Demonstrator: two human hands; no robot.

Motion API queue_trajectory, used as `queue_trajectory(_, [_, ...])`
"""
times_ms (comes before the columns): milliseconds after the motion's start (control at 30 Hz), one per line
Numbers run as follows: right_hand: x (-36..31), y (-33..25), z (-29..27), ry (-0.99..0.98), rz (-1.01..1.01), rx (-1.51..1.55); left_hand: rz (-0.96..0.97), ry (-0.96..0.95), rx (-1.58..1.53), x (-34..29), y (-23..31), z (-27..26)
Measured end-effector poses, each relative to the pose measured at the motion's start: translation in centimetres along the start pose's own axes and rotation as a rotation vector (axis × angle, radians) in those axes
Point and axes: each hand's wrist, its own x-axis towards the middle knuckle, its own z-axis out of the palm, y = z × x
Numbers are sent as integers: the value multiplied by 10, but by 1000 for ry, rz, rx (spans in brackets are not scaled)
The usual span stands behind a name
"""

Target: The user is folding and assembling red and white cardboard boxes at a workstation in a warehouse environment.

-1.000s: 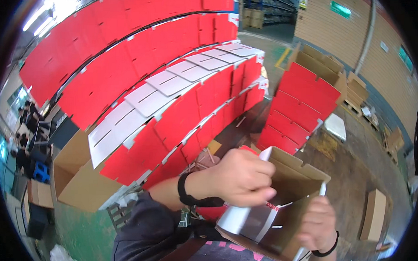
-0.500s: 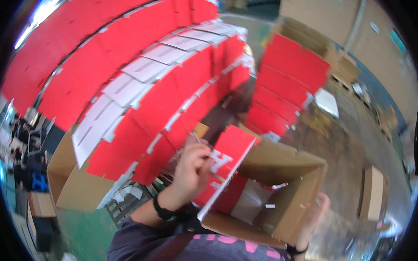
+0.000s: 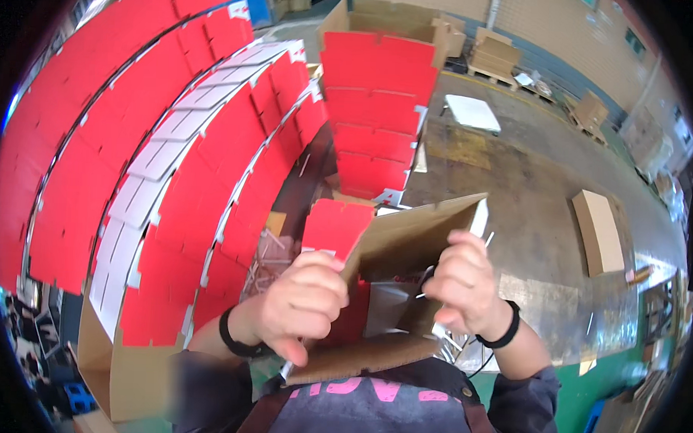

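Note:
An open cardboard box point(image 3: 416, 233), red outside and bare brown inside, stands upright right in front of my body. My left hand point(image 3: 304, 305) is closed over the top edge of its left wall, fingers curled outside and thumb toward me. On the opposite side, my right hand point(image 3: 463, 285) grips the top edge of the right wall. A thin white strip point(image 3: 489, 239) sticks out beside the right fingers; whether they hold it is unclear. Down inside the box, red and whitish panels show in part. The red flap point(image 3: 337, 225) at its far left faces up.
Long rows of red boxes point(image 3: 197, 226) with white tops point(image 3: 148, 160) fill the left. Ahead stands a tall stack of red boxes point(image 3: 377, 103). White scrap strips point(image 3: 267, 261) lie left of the box. A long brown carton point(image 3: 596, 231) and a white-topped stool point(image 3: 472, 113) stand on the right.
My left hand has come down onto the box's left wall, and my right hand has risen over the right wall's edge. The view has turned right, and the box walls lean differently.

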Motion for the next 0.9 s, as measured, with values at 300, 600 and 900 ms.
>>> queue_trajectory(300, [20, -24, -2, -250, 26, 452, -156, -294, 195, 49, -17, 44])
queue_trajectory(600, [-37, -12, 25, -104, 7, 281, -49, -482, 144, 1, -34, 53])
queue_trajectory(900, [-24, -33, 45, -214, 258, 129, -422, 106, 157, -15, -12, 76])
